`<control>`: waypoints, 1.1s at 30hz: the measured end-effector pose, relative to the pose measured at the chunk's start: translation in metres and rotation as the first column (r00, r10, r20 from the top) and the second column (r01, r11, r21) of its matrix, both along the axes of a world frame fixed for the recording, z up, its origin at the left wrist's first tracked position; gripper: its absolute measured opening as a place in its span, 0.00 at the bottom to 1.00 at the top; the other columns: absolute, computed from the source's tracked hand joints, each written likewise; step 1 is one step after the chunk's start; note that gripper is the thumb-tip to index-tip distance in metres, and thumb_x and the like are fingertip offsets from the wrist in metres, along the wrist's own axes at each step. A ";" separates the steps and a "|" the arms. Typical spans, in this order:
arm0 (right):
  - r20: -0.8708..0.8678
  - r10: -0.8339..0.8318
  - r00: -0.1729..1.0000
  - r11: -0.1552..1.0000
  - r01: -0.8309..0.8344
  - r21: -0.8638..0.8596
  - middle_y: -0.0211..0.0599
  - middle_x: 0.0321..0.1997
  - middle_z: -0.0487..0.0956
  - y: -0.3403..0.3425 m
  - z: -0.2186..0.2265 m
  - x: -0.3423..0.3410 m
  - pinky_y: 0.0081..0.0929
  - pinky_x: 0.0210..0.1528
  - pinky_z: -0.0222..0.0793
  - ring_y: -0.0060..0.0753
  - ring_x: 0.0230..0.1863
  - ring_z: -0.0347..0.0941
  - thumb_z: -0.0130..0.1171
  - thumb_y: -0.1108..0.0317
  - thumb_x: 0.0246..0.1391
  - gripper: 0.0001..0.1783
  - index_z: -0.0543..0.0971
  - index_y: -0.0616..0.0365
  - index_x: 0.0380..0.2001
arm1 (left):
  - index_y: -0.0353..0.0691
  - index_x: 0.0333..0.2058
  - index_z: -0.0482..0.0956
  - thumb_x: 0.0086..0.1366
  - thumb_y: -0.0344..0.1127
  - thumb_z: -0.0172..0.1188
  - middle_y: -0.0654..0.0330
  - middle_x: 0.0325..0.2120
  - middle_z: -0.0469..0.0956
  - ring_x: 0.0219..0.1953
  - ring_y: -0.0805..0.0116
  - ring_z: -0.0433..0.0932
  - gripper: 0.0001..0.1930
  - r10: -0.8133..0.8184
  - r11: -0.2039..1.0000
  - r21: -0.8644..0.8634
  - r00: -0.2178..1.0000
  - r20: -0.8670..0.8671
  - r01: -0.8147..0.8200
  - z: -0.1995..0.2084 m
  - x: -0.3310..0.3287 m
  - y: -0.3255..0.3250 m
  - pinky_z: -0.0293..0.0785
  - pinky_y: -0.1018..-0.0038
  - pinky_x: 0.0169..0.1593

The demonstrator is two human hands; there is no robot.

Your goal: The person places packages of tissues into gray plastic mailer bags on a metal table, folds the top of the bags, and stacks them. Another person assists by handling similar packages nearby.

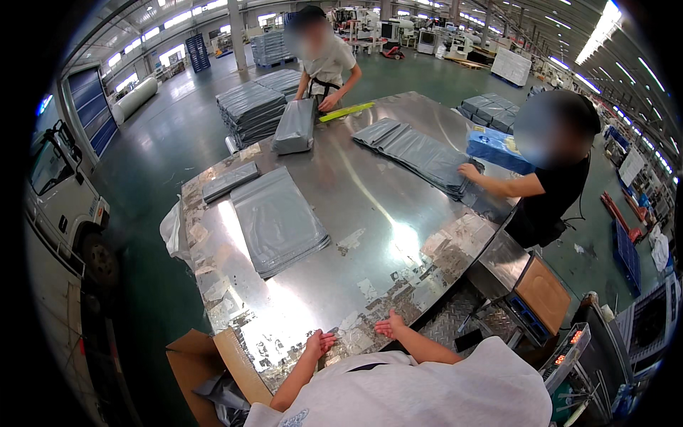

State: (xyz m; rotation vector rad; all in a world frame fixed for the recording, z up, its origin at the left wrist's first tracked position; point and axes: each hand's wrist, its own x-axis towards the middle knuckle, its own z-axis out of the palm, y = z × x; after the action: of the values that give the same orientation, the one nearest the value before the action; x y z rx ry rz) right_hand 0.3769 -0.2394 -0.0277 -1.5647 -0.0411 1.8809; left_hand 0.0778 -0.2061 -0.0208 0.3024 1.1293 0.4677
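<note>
Head view: patchy metal table [348, 213], green floor [146, 192], 1 white truck [65, 203].

Red digits glow on a slim, pale display [568, 349] off the table's [363, 192] near edge, to the person's right. The blue package [492, 149] by the table's right edge carries a yellow mark, with any lettering too small to make out. A small blue-grey print [293, 418] on the person's white shirt [427, 391] is likewise illegible.
</note>
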 end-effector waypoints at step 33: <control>0.009 0.009 1.000 1.000 -0.009 -0.008 0.44 0.28 0.78 0.000 0.006 -0.001 0.18 0.13 0.62 0.31 0.20 0.74 0.19 0.31 0.49 0.48 0.74 0.67 0.33 | 0.30 0.38 0.72 0.63 0.48 0.33 0.51 0.30 0.77 0.21 0.70 0.74 0.25 -0.003 1.000 -0.006 1.000 -0.008 0.003 -0.004 -0.002 0.001 0.67 0.83 0.19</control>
State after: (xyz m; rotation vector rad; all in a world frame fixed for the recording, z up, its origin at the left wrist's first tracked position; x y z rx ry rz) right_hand 0.3762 -0.2398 -0.0217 -1.5806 -0.0452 1.8836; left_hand 0.0762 -0.2049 -0.0250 0.3007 1.1378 0.4609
